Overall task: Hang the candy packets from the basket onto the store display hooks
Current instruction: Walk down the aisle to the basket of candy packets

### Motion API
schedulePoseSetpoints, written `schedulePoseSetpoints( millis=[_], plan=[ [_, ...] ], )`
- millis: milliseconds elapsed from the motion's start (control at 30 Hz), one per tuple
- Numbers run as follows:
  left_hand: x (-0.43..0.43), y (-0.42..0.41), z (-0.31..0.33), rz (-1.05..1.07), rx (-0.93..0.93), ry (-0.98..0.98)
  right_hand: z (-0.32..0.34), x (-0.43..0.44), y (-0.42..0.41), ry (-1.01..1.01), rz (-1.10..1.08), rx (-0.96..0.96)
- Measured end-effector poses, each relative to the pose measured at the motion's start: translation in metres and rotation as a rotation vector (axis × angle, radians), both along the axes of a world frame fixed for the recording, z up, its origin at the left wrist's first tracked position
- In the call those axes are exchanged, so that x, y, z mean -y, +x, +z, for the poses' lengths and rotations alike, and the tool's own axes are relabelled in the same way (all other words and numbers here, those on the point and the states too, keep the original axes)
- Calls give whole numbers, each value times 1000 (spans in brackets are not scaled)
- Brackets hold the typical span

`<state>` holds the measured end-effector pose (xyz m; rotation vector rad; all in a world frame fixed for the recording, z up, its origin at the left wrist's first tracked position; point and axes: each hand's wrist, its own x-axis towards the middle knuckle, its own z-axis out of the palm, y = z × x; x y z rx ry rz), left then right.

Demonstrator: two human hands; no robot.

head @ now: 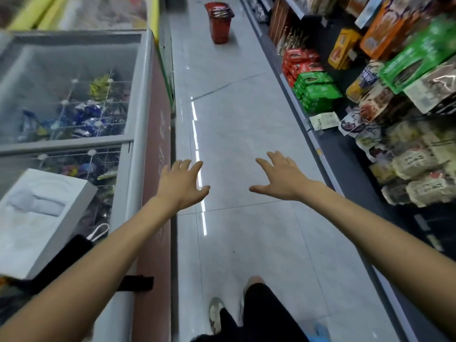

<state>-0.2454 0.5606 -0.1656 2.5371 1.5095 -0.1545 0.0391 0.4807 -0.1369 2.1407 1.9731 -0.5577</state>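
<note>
A person is facing down a store aisle with both bare arms stretched forward over the pale tiled floor (246, 243). The left hand (181, 183) is hanging open in the air, fingers spread and lightly bent, holding nothing. The right hand (281, 178) is doing likewise just beside it, palm down, thumb pointing inward, also gripping nothing. The two hands are staying apart from each other and touching no object.

The red basket (219, 30) is standing upright on the floor far up the aisle, well apart from both hands and close to the foot of the right-hand shelving (318, 146). Candy packets (220, 11) are showing above its rim, though they are too small and blurred to count.

Along the left, a glass-topped chest freezer (138, 119) is running beside the aisle, with wrapped goods lying in wire compartments under the lid. A white foam box (37, 218) is resting on the near end of the freezer top.

On the right, the shelving is carrying green packs (318, 92) with red packs (301, 61) just behind them, and an orange box (385, 33) is sitting higher up. Bagged goods are crowding the nearer section; the hooks holding them are too blurred to make out.

At the bottom edge, a worn light shoe (216, 314) and a dark trouser leg (266, 314) are showing on the tiles.
</note>
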Motion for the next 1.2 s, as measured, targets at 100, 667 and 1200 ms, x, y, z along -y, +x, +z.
schedulePoseSetpoints(
  millis=[100,667,1200],
  plan=[
    [-39,16,-6,5,-1,-16,-4,-48,19,32,-10,-19],
    [-338,207,21,4,-53,75,-16,-360,210,65,33,-54],
    [-642,300,-25,63,-3,86,-41,-673,310,18,85,7]
  ],
)
